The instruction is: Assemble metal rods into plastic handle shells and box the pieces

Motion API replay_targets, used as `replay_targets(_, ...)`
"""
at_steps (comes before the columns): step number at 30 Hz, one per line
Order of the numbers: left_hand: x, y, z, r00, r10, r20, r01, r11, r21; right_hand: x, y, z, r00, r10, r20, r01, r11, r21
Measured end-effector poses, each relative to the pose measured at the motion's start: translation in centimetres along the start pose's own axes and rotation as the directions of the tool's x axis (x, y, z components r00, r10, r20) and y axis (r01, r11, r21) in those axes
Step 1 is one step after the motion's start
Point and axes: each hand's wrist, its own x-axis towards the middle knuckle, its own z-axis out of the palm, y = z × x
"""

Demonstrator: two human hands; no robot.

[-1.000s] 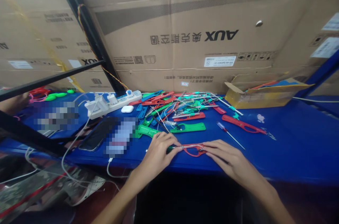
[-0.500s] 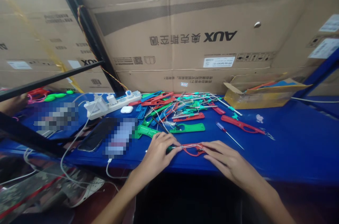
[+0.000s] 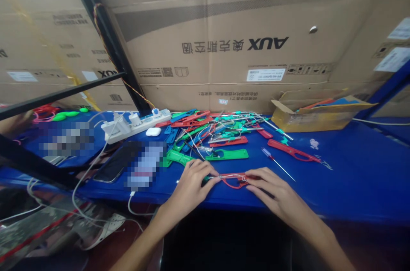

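Near the table's front edge, a red plastic casing (image 3: 233, 182) with thin white wires in it lies between my hands. My left hand (image 3: 195, 180) is closed on the casing's left end, thumb and fingers pinching a metal rod and a green part there. Around the right end, the fingers of my right hand (image 3: 268, 185) are closed on the casing. Just behind are a green casing (image 3: 228, 154) and a pile of red, green and blue casings (image 3: 192, 121) with metal rods and wires. A screwdriver (image 3: 277, 163) lies to the right.
Phones (image 3: 117, 162), a white earphone case (image 3: 153, 131) and a power strip (image 3: 144, 126) are on the left. An open carton (image 3: 315, 117) and a red casing (image 3: 293, 150) stand or lie at the right. Another person's arm (image 3: 14, 125) shows at far left.
The fingers of my right hand have shifted slightly at the casing's right end. My left hand has kept its hold, almost unmoved.
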Motion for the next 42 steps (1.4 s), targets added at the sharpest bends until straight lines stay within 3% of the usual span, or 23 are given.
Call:
replay_targets(8,0.1,-0.3,0.2,1.000,0.007,0.007,-0.007,0.999,0.035,1.2,0.1,0.5,0.989,0.130,-0.068,-0.127,0.991,0.042)
replay_targets(14,0.0,-0.4,0.3,1.000,0.016,0.005,-0.017,0.998,0.057,2.1,0.7,1.2,0.996,0.085,0.037,-0.086,0.996,0.012)
replay_targets(24,0.1,-0.2,0.2,1.000,0.027,0.013,-0.027,0.997,0.066,5.2,-1.2,-1.0,0.955,0.060,0.292,-0.005,0.983,-0.185)
replay_targets(30,0.1,-0.1,0.1,0.999,0.042,0.031,-0.044,0.996,0.071,7.2,-1.1,-0.5,0.973,0.118,0.200,-0.078,0.977,-0.197)
replay_targets(36,-0.2,-0.1,0.1,0.995,0.094,0.047,-0.097,0.992,0.082,8.4,-0.9,-0.3,0.929,0.163,0.333,-0.033,0.932,-0.362)
replay_targets(42,-0.1,-0.1,0.1,0.971,0.188,0.145,-0.220,0.943,0.249,8.5,-1.2,-1.1,0.916,0.146,0.373,0.023,0.910,-0.413)
